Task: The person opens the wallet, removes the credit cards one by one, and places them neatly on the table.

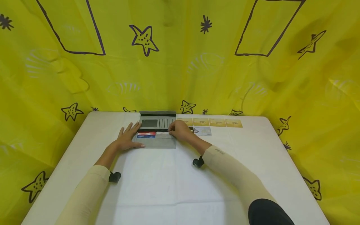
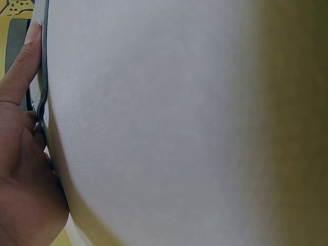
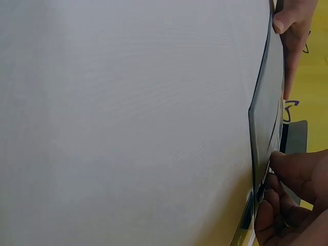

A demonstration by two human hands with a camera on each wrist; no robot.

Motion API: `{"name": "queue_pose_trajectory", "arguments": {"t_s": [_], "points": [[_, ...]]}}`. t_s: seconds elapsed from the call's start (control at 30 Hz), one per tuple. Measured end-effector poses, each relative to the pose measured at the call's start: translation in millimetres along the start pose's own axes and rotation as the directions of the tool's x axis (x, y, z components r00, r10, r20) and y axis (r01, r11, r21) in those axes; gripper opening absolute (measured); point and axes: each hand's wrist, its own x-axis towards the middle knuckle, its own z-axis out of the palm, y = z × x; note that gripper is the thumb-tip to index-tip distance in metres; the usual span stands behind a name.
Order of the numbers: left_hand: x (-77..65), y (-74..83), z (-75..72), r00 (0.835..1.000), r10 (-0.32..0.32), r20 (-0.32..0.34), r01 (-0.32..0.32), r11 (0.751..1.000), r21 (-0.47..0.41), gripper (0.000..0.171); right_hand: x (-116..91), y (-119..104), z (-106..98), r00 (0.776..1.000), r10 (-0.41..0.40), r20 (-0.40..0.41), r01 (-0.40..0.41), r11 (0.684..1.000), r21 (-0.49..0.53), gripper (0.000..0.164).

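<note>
A grey card wallet (image 1: 156,143) lies unfolded near the far edge of the table. In its lower panel sit a red and blue card (image 1: 146,135) on the left and a white card (image 1: 162,134) on the right. My left hand (image 1: 126,137) spreads along the wallet's left side, thumb resting on the lower panel. With curled fingers, my right hand (image 1: 180,130) pinches the white card at the right end of its slot. In the right wrist view the right thumb (image 3: 287,163) presses at the wallet's inner side, and the fingertips are partly hidden.
Several gold cards (image 1: 217,122) form a row to the right of the wallet. Below them lies a silver card (image 1: 203,130), beside a dark card partly covered by my right hand. A white cloth covers the table (image 1: 174,181); a yellow patterned curtain (image 1: 174,72) hangs behind.
</note>
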Motion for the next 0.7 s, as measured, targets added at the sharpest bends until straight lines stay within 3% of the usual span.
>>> {"name": "queue_pose_trajectory", "arguments": {"t_s": [0.27, 0.7], "points": [[-2.8, 8.5, -3.1, 1.000, 0.006, 0.001, -0.006, 1.000, -0.014, 0.120, 4.5, -5.7, 1.8, 0.999, 0.033, 0.017, -0.033, 0.999, -0.019, 0.012], [-1.1, 5.5, -3.9, 1.000, -0.006, 0.007, 0.007, 1.000, -0.024, 0.120, 8.7, -11.7, 1.9, 0.997, 0.069, 0.037, -0.068, 0.997, -0.030, 0.013]]}}
